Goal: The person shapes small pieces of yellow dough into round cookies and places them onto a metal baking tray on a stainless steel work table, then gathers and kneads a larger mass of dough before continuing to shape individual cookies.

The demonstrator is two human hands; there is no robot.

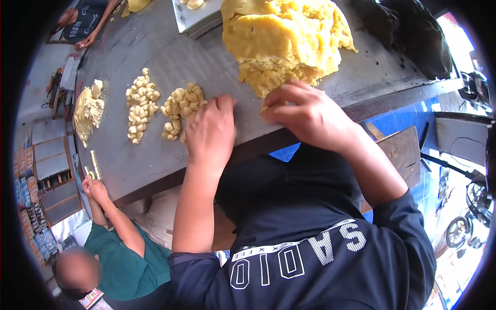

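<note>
A large crumbly mound of yellow dough sits on the metal worktop in front of me. My right hand is at its near edge, the fingers curled and pinched around a small piece of dough, mostly hidden by the fingers. Palm down, my left hand rests at the right edge of a pile of small pale dough pieces. Its fingers are bent inward, and whatever they hold is hidden under the hand. Farther left lies a second pile of dough pieces.
A metal tray with round pieces stands behind. Black plastic covers the worktop's right end. At left lies another dough mass, near a co-worker in green whose hands handle small pieces. Another person stands across the worktop.
</note>
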